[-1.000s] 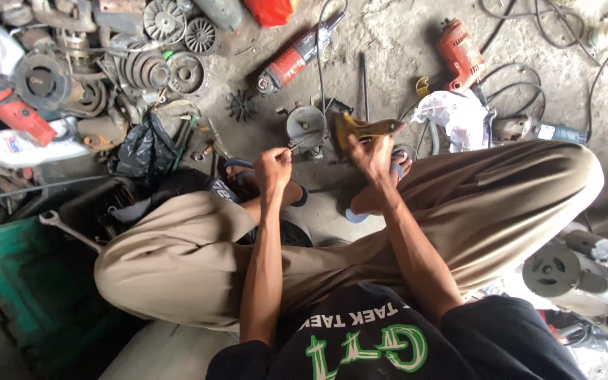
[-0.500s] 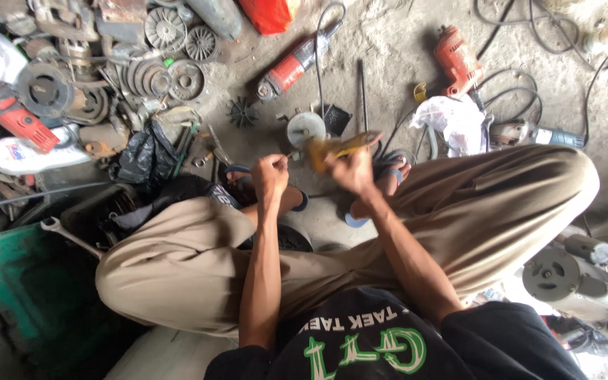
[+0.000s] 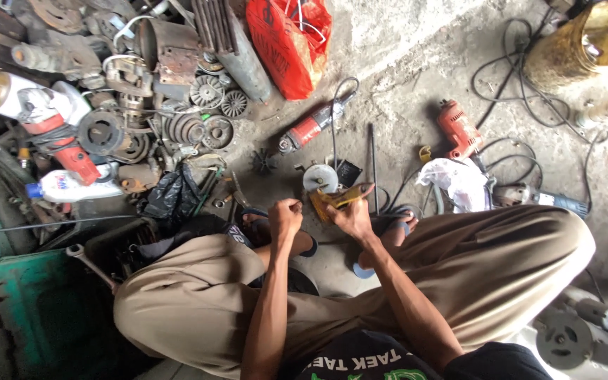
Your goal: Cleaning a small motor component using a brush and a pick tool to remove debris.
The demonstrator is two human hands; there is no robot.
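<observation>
Yellow-brown part (image 3: 332,200) held in my right hand (image 3: 352,218) above the concrete floor (image 3: 402,63), between my knees.

My right fingers close around this flat, worn piece, thumb on top; my left hand (image 3: 284,217) is balled into a tight fist just beside it, and whether it grips anything I cannot tell. A round grey disc (image 3: 319,177) lies just beyond the part, with a thin metal rod (image 3: 372,165) beside it. Farther out rest a red angle grinder (image 3: 307,130), a red drill (image 3: 457,129) with black cords (image 3: 522,105), a white rag (image 3: 459,184) and a red plastic bag (image 3: 290,42). To my left, a heap of rusty gears and motor parts (image 3: 177,105) crowds the floor. My sandalled feet (image 3: 395,229) sit directly under both hands.
</observation>
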